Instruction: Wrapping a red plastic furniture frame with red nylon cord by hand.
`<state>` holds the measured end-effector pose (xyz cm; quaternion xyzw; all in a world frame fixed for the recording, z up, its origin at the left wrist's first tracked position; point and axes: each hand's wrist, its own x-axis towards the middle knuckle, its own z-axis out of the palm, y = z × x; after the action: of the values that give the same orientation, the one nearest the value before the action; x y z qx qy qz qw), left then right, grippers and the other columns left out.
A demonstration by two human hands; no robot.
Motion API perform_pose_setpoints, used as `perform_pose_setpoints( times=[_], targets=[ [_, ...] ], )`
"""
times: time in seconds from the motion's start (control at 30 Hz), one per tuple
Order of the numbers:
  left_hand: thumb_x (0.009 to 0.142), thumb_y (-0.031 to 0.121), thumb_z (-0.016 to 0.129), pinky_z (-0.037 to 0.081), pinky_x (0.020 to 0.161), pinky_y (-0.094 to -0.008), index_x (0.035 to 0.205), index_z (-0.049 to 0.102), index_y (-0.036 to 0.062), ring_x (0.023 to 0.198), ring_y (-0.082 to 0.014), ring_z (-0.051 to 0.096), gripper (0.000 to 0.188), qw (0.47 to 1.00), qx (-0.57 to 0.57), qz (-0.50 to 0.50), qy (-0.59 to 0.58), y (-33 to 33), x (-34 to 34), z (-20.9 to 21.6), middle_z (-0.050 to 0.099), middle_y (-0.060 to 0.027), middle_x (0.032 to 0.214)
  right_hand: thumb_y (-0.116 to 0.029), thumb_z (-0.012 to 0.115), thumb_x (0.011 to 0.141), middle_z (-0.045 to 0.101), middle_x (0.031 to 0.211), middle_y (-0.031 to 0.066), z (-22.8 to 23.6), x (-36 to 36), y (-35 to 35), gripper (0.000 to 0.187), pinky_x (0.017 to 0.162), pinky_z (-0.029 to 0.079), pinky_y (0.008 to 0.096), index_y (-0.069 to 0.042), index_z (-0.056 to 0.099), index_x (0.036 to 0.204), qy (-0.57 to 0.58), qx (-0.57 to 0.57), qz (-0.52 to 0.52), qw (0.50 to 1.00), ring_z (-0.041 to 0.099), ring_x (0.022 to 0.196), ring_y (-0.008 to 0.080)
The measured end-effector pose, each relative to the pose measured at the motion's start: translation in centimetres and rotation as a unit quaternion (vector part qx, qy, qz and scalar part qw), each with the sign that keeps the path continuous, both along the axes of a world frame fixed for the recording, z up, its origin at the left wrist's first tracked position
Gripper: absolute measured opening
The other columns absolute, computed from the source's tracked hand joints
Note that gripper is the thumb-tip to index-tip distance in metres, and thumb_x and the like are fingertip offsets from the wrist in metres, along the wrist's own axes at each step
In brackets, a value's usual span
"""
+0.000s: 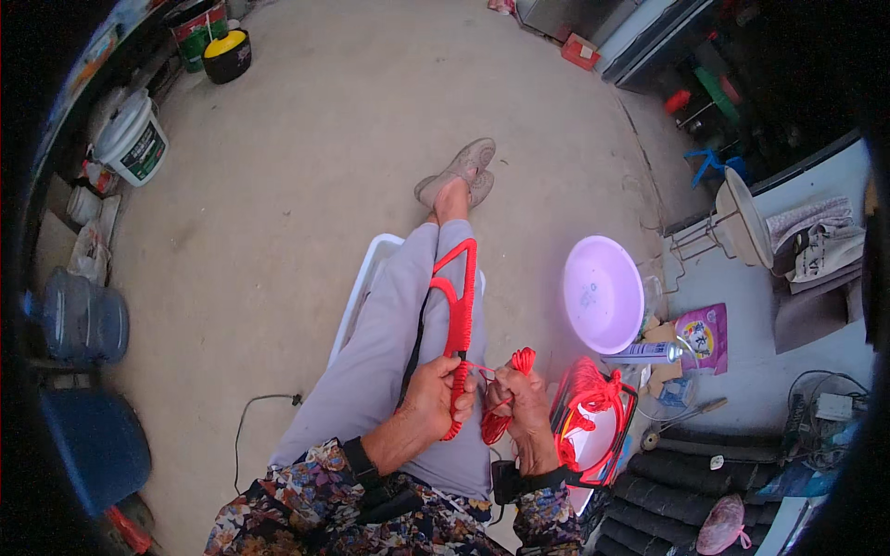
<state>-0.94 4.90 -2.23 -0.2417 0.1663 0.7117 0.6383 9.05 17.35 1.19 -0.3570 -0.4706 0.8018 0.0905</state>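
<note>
Across my lap lies a narrow frame wrapped in red cord (461,315), with a triangular opening at its far end. A short dark stretch shows near my fingers. My left hand (428,397) is closed around its near part. My right hand (527,403), just to the right, grips a small bundle of red cord (496,426), with loops sticking out above and below the fist. A thin strand runs between the frame and my right hand. Beside my right wrist stands a black-edged holder (630,403) with more red cord (591,385) heaped in it.
A lilac basin (607,278) sits on the floor to the right, near a spray can (649,352) and a purple packet (709,334). Dark padded rolls (686,473) lie at the lower right. A black cable (243,435) trails at left. Buckets, including a white one (139,139), line the left wall.
</note>
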Motion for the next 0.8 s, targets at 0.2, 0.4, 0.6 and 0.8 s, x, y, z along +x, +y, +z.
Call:
perform_pose_setpoints(
  times=[0.2,0.4,0.6,0.8],
  targets=[
    [0.089,0.026,0.047,0.037,0.044,-0.0330,0.090,0.055,0.0056,0.050,-0.0195,0.048,0.022,0.997,-0.062,-0.011,0.053,-0.1,-0.6,1.5,0.055,-0.0069,0.069,-0.018,0.060,0.083,0.046,0.061,-0.0031,-1.5,0.0,2.9,0.015,0.041,0.031,0.0273,-0.007,0.052,0.076,-0.116,0.055,0.062,0.990,0.040,0.047,0.0088],
    [0.085,0.011,0.057,0.051,0.070,-0.0387,0.109,0.055,0.0023,0.083,-0.0264,0.062,0.027,0.844,-0.178,0.112,0.494,-2.9,-3.3,-0.1,0.063,-0.0131,0.092,-0.013,0.058,0.078,0.059,0.078,0.0200,3.2,-3.5,3.4,0.027,0.062,0.045,0.0424,-0.006,0.050,0.102,-0.143,0.618,0.138,0.761,0.058,0.073,0.0390],
    [0.082,0.011,0.062,0.050,0.071,-0.0312,0.109,0.059,0.0014,0.082,-0.0198,0.061,0.029,0.402,-0.112,0.107,0.902,0.3,-6.3,5.1,0.064,-0.0069,0.091,-0.010,0.061,0.075,0.056,0.085,0.0159,5.5,-7.5,2.0,0.029,0.075,0.042,0.0430,-0.004,0.051,0.101,-0.070,0.723,0.311,0.613,0.054,0.088,0.0352],
    [0.085,0.006,0.059,0.048,0.056,-0.0261,0.100,0.059,-0.0012,0.063,-0.0146,0.060,0.017,0.757,-0.187,0.111,0.616,-1.0,-5.6,2.1,0.064,-0.0081,0.077,-0.009,0.066,0.073,0.057,0.079,0.0127,3.8,-6.6,1.6,0.031,0.079,0.041,0.0399,-0.002,0.053,0.100,0.077,0.705,0.117,0.695,0.054,0.082,0.0303]
  ],
)
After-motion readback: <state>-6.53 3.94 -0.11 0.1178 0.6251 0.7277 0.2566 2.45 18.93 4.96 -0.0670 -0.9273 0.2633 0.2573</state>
